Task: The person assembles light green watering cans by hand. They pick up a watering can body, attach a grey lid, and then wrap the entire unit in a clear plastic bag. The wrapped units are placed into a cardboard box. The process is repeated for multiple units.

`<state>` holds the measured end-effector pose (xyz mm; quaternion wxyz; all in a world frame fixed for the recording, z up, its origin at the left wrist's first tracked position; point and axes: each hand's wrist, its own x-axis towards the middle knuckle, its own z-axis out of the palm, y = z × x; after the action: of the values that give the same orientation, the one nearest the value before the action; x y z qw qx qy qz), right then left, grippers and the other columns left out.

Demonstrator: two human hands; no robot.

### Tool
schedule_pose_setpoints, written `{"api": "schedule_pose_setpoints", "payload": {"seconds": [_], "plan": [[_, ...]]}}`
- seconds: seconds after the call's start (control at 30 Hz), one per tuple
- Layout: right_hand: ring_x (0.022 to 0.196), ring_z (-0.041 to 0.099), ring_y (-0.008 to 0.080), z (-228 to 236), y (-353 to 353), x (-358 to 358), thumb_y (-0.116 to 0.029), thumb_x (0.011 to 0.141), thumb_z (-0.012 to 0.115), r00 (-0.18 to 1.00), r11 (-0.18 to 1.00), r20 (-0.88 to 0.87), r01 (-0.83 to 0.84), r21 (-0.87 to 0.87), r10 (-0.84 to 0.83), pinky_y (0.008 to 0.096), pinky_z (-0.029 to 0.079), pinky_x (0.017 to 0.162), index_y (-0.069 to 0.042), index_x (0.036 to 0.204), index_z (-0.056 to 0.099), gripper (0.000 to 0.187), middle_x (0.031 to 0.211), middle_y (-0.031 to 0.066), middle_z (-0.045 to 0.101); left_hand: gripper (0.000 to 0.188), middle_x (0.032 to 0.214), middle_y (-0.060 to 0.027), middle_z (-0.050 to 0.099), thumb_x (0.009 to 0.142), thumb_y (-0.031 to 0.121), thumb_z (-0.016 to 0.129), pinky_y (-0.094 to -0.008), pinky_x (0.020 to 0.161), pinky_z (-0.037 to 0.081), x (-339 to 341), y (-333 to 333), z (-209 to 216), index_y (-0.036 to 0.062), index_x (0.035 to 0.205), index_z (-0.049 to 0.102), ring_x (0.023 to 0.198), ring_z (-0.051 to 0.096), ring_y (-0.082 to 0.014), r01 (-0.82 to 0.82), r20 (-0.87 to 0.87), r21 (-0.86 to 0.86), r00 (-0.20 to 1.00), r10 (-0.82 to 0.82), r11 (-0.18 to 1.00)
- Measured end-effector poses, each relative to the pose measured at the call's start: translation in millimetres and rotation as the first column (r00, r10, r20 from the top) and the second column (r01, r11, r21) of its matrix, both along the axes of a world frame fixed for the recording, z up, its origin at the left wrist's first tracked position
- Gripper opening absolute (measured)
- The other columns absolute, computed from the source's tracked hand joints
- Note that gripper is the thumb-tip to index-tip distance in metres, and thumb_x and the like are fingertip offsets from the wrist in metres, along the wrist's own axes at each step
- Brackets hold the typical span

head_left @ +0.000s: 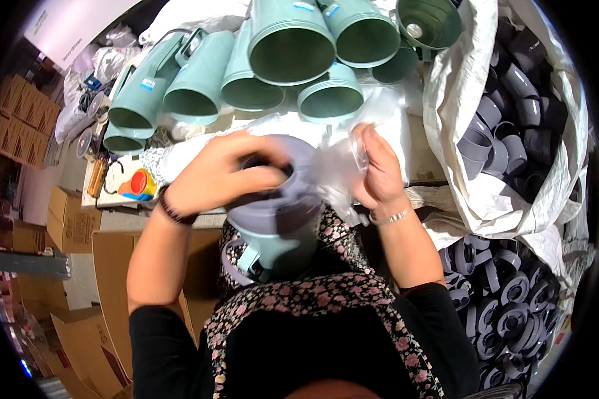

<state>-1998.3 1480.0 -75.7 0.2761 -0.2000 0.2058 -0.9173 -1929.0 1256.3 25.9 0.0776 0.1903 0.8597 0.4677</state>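
Observation:
A green jug (279, 249) with a large grey top part (273, 216) stands against my lap, its grey handle (233, 263) toward me. My left hand (229, 169) is over the dark opening of the grey top, blurred by motion; its thumb and fingers are apart, and I make out nothing between them. Whether the fingertips touch the grey rim, I cannot tell. Beside the jug, my right hand (379, 166) is closed on a crumpled clear plastic bag (343, 163), which partly covers the right side of the grey top.
Several green jugs (196, 80) lie on the table ahead, mouths toward me. At right, a white woven sack (452, 133) holds dark grey curved parts (502, 143); grey ring-shaped parts (512, 316) pile below it. A yellow-and-red item (140, 183) and cardboard boxes (73, 219) are at left.

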Motion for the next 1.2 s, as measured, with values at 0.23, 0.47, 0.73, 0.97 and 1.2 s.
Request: {"api": "schedule_pose_setpoints", "payload": {"seconds": [0.23, 0.47, 0.73, 0.97, 1.2], "plan": [[0.086, 0.057, 0.0172, 74, -25, 11, -0.016, 0.090, 0.050, 0.962, 0.972, 0.136, 0.232, 0.050, -0.236, 0.0297, 0.045, 0.079, -0.005, 0.102, 0.047, 0.017, 0.089, 0.0094, 0.058, 0.017, 0.086, -0.0059, 0.061, 0.086, 0.014, 0.053, -0.0255, 0.073, 0.045, -64, -16, -38, -0.0008, 0.093, 0.058, 0.081, 0.056, -0.0121, -0.462, -0.063, 0.322, 0.860, 0.506, 0.826], [0.061, 0.045, 0.0062, -23, 20, -73, -0.002, 0.075, 0.058, 0.737, 0.451, -0.595, 0.671, 0.589, -0.321, 0.0209, 0.038, 0.052, -0.004, 0.083, 0.051, 0.012, 0.070, -0.0012, 0.049, 0.018, 0.085, -0.0049, 0.058, 0.093, 0.023, 0.046, -0.0315, 0.061, 0.048, -31, -83, -66, 0.0065, 0.090, 0.052, 0.068, 0.056, -0.0167, -0.172, -0.057, 0.817, 0.925, 0.375, 0.550], [0.063, 0.051, 0.0296, -105, 23, 54, -0.010, 0.083, 0.050, 0.484, 0.329, -0.866, 0.803, 0.496, 0.126, 0.0348, 0.043, 0.062, -0.001, 0.087, 0.052, 0.010, 0.071, 0.0147, 0.052, 0.013, 0.102, -0.0090, 0.052, 0.091, 0.009, 0.046, -0.0351, 0.084, 0.044, 59, -19, -92, 0.0027, 0.102, 0.049, 0.096, 0.052, -0.0178, -0.339, 0.108, 0.859, 0.852, 0.512, 0.383], [0.069, 0.056, 0.0209, -54, 8, 2, -0.009, 0.087, 0.048, 0.504, 0.261, -0.827, 0.857, 0.444, -0.250, 0.0295, 0.045, 0.064, -0.001, 0.093, 0.051, 0.010, 0.073, 0.0116, 0.056, 0.017, 0.084, -0.0070, 0.054, 0.092, 0.013, 0.043, -0.0261, 0.069, 0.040, -11, -70, -100, -0.0003, 0.098, 0.053, 0.075, 0.048, -0.0153, -0.681, -0.486, 0.299, 0.494, 0.721, 0.668], [0.078, 0.056, 0.0277, -76, 53, 43, -0.004, 0.060, 0.058, 0.236, 0.289, -0.841, 0.865, 0.409, 0.486, 0.0372, 0.044, 0.068, -0.009, 0.081, 0.051, 0.023, 0.076, 0.0083, 0.053, 0.009, 0.083, -0.0114, 0.056, 0.083, 0.006, 0.046, -0.0407, 0.090, 0.036, 96, -45, -113, 0.0022, 0.081, 0.054, 0.088, 0.052, -0.0268, -0.250, -0.427, 0.028, 0.873, 0.238, 0.968]]}}
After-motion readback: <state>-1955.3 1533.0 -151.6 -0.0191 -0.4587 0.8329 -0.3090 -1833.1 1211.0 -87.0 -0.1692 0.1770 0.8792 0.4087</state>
